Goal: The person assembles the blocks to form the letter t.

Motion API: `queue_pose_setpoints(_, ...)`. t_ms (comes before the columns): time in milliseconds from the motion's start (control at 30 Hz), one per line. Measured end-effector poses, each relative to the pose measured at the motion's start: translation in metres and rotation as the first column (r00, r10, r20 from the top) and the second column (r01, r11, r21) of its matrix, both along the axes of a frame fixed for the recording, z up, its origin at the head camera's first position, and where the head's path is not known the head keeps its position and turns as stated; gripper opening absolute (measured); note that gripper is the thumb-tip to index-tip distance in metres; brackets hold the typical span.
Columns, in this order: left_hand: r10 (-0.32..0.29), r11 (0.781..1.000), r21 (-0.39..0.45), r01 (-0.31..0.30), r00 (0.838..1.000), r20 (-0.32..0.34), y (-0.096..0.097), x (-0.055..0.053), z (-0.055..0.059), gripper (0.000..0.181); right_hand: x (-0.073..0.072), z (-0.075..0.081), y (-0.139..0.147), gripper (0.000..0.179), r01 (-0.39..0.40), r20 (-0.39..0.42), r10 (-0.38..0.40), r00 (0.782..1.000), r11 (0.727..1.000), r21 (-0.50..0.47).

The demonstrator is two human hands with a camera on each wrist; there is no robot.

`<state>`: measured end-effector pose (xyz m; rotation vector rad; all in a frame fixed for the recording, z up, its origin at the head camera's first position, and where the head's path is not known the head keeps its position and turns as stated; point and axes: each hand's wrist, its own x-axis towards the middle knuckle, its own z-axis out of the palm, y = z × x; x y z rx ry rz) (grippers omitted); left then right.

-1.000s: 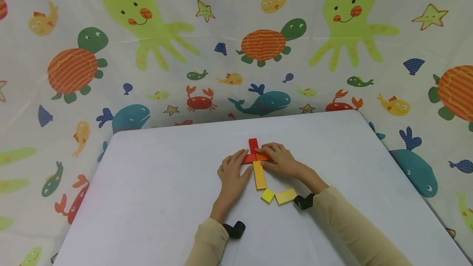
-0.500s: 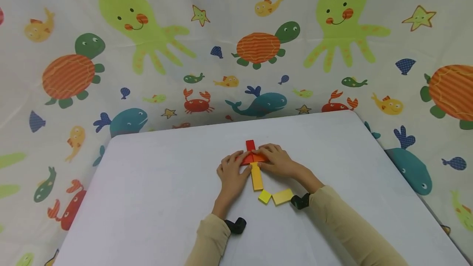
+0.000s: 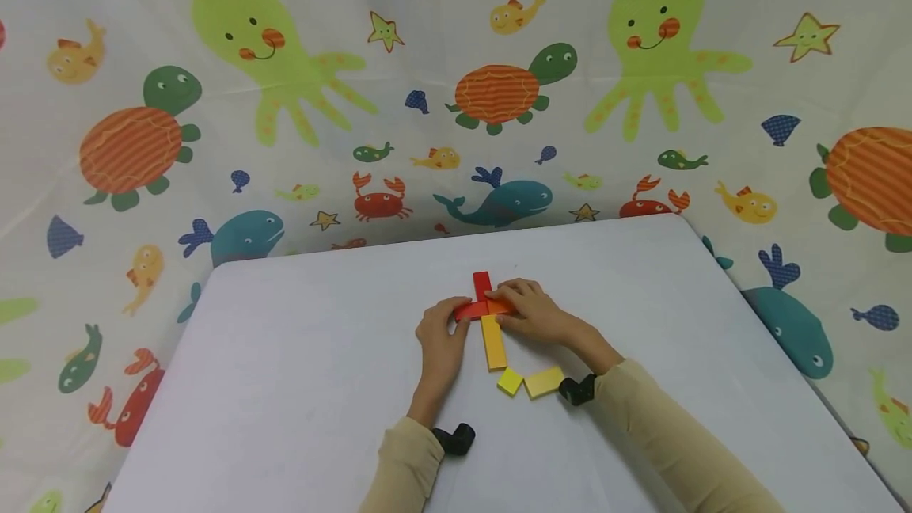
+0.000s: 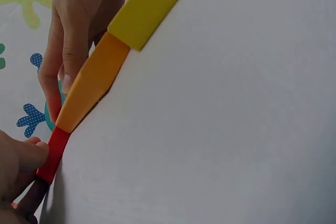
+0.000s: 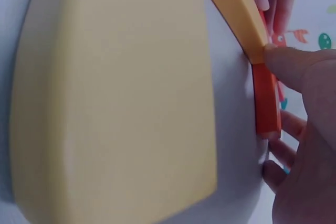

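Note:
My left hand (image 3: 442,343) pinches the left end of a flat red block (image 3: 471,311) between thumb and finger. Opposite it, my right hand (image 3: 537,315) holds an orange block (image 3: 501,307), with the thumb at its near side, by the amber block's end, and the other fingers along its far side. The red and orange blocks meet end to end. A second red block (image 3: 482,284) points away from their joint, and a long amber block (image 3: 493,343) runs from it toward me. In the right wrist view the right thumb (image 5: 286,59) sits where the amber and orange blocks meet.
A small yellow block (image 3: 510,381) lies at the amber block's near end. Beside it a pale yellow block (image 3: 544,382) lies close to the right wrist's black camera (image 3: 577,390). Everything rests on a white table (image 3: 299,386) before a sea-animal cloth (image 3: 413,38).
My left fingers have drawn back from over the red block to its left end, leaving more of it showing. The right hand keeps its place at the orange block. The head view has shifted slightly.

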<state>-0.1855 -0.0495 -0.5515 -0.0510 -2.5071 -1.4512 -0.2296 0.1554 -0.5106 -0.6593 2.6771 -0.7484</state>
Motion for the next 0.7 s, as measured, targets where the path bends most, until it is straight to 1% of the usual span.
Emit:
queue_pose_setpoints(200, 0.012, 1.000, -0.008, -0.012, 1.000, -0.005, 0.000, 0.001, 0.001, 0.030, 0.003, 0.003, -0.004, 0.054, -0.007, 0.046, 0.008, 0.999, 1.000, -0.023)
queue_pose_setpoints(433, 0.016, 1.000, -0.021, -0.016, 1.000, 0.004, -0.001, 0.003, 0.000, 0.030, 0.005, 0.003, -0.011, 0.056, -0.015, 0.054, 0.016, 0.998, 1.000, -0.010)
queue_pose_setpoints(600, -0.008, 0.999, -0.032, 0.008, 1.000, -0.001, 0.000, 0.002, -0.001, 0.031, 0.007, 0.006, -0.011, 0.057, -0.001, 0.052, 0.001, 0.999, 1.000, 0.006)
queue_pose_setpoints(667, -0.027, 0.998, -0.064, 0.027, 1.000, 0.003, 0.001, 0.001, -0.002, 0.033, 0.006, 0.008, -0.010, 0.056, 0.008, 0.042, -0.009, 0.999, 1.000, 0.014)
queue_pose_setpoints(700, -0.037, 0.995, -0.092, 0.038, 0.999, 0.007, 0.002, 0.000, -0.002, 0.034, 0.006, 0.008, -0.009, 0.056, 0.013, 0.034, -0.013, 0.999, 1.000, 0.018)
